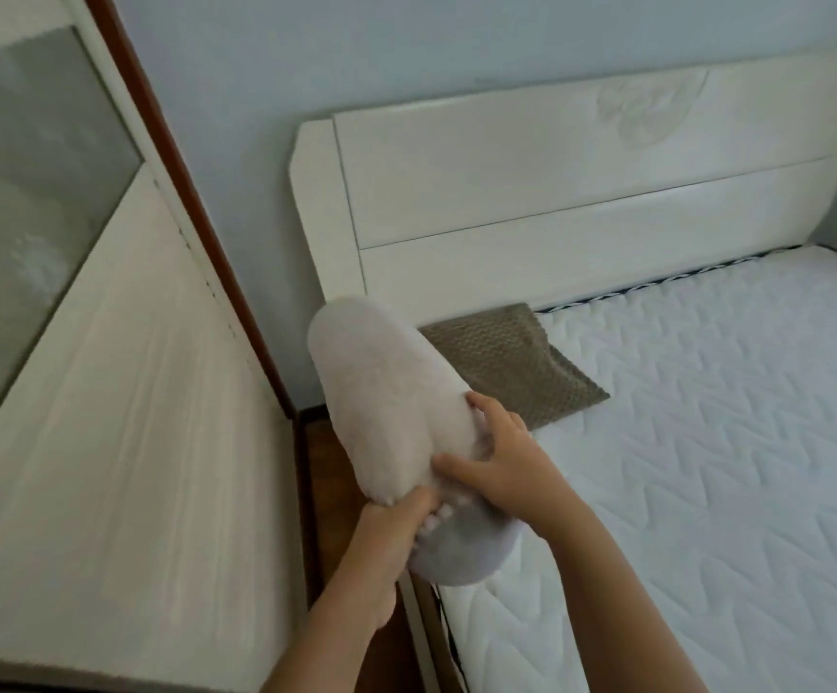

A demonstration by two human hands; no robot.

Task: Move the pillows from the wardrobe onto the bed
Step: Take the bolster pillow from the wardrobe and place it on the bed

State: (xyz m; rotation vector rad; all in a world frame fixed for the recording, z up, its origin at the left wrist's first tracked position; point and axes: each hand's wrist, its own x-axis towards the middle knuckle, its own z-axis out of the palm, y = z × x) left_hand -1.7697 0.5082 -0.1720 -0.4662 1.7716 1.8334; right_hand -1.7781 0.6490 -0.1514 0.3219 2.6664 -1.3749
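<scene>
Head view: pillow at bed's edge

Beside the wardrobe (106,392), the left hand (391,532) grips the cream pillow (386,407) at its near end, and the right hand (496,467) clasps its right flank. Its long axis runs far-left. The bed (706,442) lies just right.

Both hands grip a fluffy cream pillow (396,407) at its near end: the left hand (396,532) from below, the right hand (501,467) from the side. Beyond the fingers, a brown pillow (511,362) lies on the white mattress (706,442) by the headboard (556,192).
</scene>
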